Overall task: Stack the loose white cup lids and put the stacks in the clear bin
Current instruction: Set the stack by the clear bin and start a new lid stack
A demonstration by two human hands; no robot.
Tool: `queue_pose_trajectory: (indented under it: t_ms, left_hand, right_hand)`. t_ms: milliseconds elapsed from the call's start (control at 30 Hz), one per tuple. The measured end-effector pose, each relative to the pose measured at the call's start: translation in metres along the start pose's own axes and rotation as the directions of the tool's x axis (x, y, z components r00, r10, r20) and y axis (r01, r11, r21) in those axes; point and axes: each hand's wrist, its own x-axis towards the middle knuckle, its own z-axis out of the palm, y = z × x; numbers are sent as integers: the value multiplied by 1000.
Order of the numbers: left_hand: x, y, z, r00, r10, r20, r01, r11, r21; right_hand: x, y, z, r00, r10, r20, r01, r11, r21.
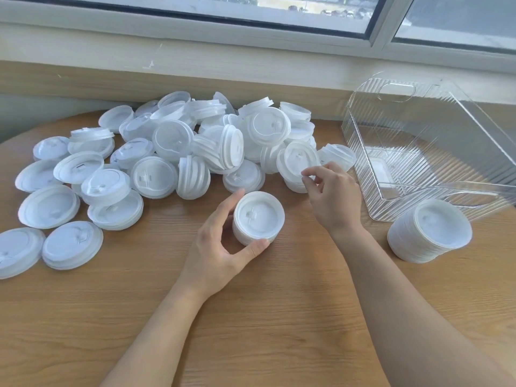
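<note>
A heap of loose white cup lids [173, 141] covers the far left and middle of the wooden table. My left hand [220, 247] grips a short stack of lids [258, 217] standing on the table, thumb in front and fingers behind. My right hand [332, 196] reaches to the edge of the heap and pinches the rim of a tilted lid [298, 160]. A taller finished stack [428, 230] stands on the table in front of the clear ribbed bin [363, 129] at the right. The bin holds no lids.
The round wooden table [279, 317] ends at a wall and windowsill [195, 76] just behind the heap. The bin's near wall sits right behind the tall stack. Bare tabletop lies between my forearms and in front of the heap.
</note>
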Motion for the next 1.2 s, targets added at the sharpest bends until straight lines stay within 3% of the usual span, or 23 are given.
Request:
queue_pose_trajectory:
  t_ms: [267, 567, 700, 833, 967, 1100, 1200]
  left_hand:
    - [2, 0, 0, 1000, 4, -5, -4, 1000, 4]
    - [3, -3, 0, 1000, -2, -2, 2, 1000, 4]
    - [3, -1, 0, 1000, 3, -11, -3, 1000, -5]
    - [2, 3, 0, 1000, 12, -13, -12, 1000, -18]
    - [2, 4, 0, 1000, 20, -17, -20, 999, -37]
    - [1, 3, 1, 1000, 25, -13, -25, 999, -35]
    - [0, 3, 0, 1000, 21, -1, -21, 999, -39]
  right_hand:
    - [1, 0, 6, 999, -47, -14, 45, 995, -84]
    - [-13, -10, -6, 966, -139, -217, 134, 990, -34]
    - [-47, -37, -25, 884, -320, -342, 345, 938, 13]
    - [-84, -47, -21, 797, -559, -228, 559, 826, -73]
    - [-96, -38, -17, 768, -608, -199, 598, 793, -116]
    - [-101, -33, -18, 795, -582, -171, 579, 812, -77]
    - [-101, -36, -16, 922, -366, -125, 383, 909, 165]
